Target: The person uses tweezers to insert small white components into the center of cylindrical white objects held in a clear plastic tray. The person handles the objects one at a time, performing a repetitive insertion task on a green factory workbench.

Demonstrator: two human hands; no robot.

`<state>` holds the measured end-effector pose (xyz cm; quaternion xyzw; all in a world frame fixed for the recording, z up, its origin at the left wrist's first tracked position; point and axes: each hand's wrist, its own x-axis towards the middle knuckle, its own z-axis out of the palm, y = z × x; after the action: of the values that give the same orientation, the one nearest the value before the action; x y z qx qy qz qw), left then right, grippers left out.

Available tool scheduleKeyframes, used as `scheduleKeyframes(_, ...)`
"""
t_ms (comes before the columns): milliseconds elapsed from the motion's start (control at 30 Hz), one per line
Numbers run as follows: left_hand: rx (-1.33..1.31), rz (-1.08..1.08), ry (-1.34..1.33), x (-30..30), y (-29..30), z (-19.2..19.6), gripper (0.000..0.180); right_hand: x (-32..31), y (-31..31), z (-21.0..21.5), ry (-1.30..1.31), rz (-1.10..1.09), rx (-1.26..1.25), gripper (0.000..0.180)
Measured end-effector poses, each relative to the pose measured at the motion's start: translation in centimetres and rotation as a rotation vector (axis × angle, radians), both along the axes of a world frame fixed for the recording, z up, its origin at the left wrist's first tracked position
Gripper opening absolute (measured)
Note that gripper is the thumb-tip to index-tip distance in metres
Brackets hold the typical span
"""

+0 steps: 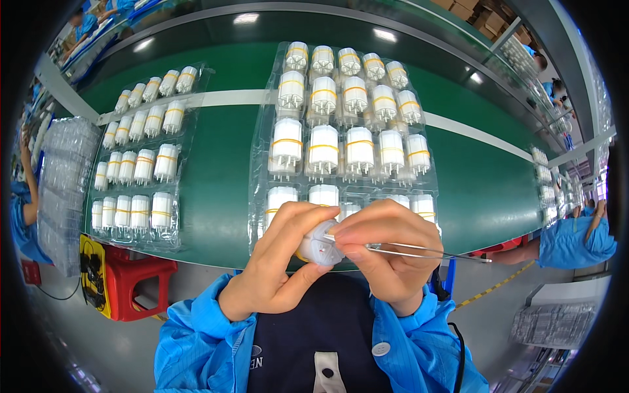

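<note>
My left hand (278,262) grips a small white cylindrical part (319,244) close to my chest. My right hand (386,252) pinches metal tweezers (419,250), their tips touching the end face of the white part. Just beyond my hands lies a clear plastic tray (261,157) on the green belt, filled with several rows of white cylinders banded in yellow. My hands hide the tray's near row in part.
A second clear tray (187,150) of the same white parts lies on the left of the green conveyor belt (491,190). A stack of empty clear trays (62,177) stands at far left, a red stool (137,278) below it. Other workers in blue sleeves (576,239) sit nearby.
</note>
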<state>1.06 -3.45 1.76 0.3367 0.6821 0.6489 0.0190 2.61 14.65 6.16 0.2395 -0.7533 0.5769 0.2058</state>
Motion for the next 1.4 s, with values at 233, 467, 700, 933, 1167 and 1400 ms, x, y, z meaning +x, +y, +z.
scheduleKeyframes(233, -0.015, 0.024, 0.125, -0.4, 0.0, -0.2, 0.055, 0.1, 0.1, 0.0, -0.091, 0.028, -0.138, 0.013)
scheduleKeyframes(467, 0.160, 0.069, 0.042, -0.6, 0.6, -0.8, 0.048, 1.5, -0.3, -0.8, -0.063, 0.058, -0.263, 0.019)
scheduleKeyframes(700, 0.196, 0.144, 0.062, -0.1, 1.3, -1.5, 0.050, 1.1, -0.5, -0.9, -0.035, -0.010, -0.123, 0.019)
scheduleKeyframes(933, 0.142, 0.074, 0.028, 0.1, 0.7, -1.4, 0.053, 0.5, 0.2, -1.1, -0.002, -0.043, -0.121, 0.017)
scheduleKeyframes(1167, 0.122, 0.078, 0.020, 0.1, 0.6, -1.3, 0.053, 0.1, 0.4, -1.2, 0.033, 0.000, -0.094, 0.018)
scheduleKeyframes(1400, 0.117, 0.074, 0.014, 0.2, 0.5, -1.4, 0.053, -0.2, 0.3, -1.3, 0.035, -0.001, -0.088, 0.016)
